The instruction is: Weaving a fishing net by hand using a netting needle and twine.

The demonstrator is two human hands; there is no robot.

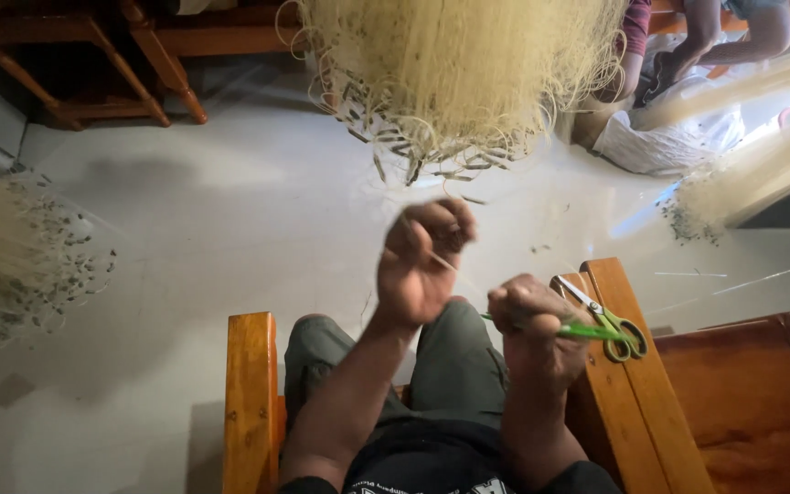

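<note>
Pale polished floor [230,210] lay beneath my wooden chair [250,393]. My left hand [424,261] was pinched shut on a thin pale fibre strand [443,263] below the hanging bundle of cream fibres [459,73]. My right hand [534,325] was clenched on a green rod [587,331]; green-handled scissors [610,322] rested on the armrest. Judgement: keep the strand taut.
</note>
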